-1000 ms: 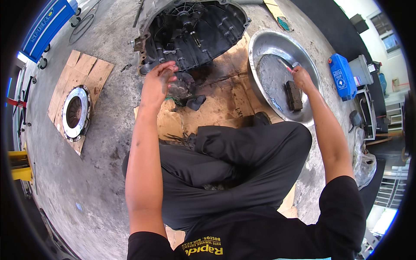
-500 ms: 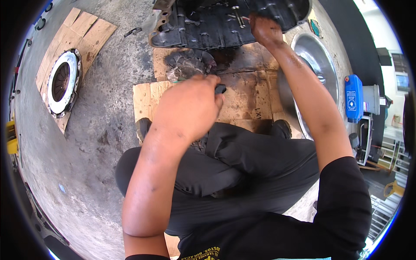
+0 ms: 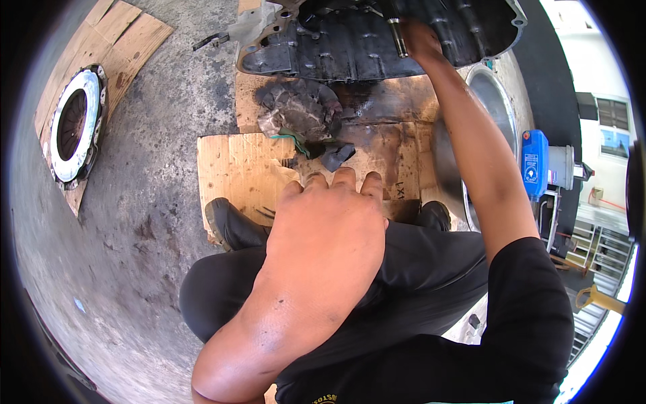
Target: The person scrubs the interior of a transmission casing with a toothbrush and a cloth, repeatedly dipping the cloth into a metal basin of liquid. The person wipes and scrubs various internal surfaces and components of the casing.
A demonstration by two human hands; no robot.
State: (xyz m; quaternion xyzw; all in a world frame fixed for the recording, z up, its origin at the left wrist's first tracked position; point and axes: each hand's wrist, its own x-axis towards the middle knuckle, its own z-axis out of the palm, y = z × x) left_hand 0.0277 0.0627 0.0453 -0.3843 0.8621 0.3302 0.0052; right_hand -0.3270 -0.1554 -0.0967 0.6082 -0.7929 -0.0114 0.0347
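My left hand (image 3: 330, 222) hovers palm down close to the camera, above my knee and the cardboard sheet (image 3: 235, 168). Its fingers are stretched out side by side and nothing shows in it; the palm is hidden. Just past its fingertips lie a small dark part (image 3: 336, 156) and a greasy grey lump (image 3: 296, 111) with a green strip. My right hand (image 3: 420, 37) reaches up into the black metal housing (image 3: 323, 47) at the top, closed around a short metal rod tool (image 3: 397, 34).
A round clutch plate (image 3: 73, 124) lies on wooden boards at the left. A steel basin (image 3: 491, 101) stands at the right behind my forearm, with a blue machine (image 3: 535, 161) beyond it. My shoes (image 3: 229, 222) rest on the cardboard's edge. The concrete floor is oil-stained.
My left hand has drawn back from the greasy lump toward my knee. My right hand left the steel basin and went up into the black housing. The view has tilted closer.
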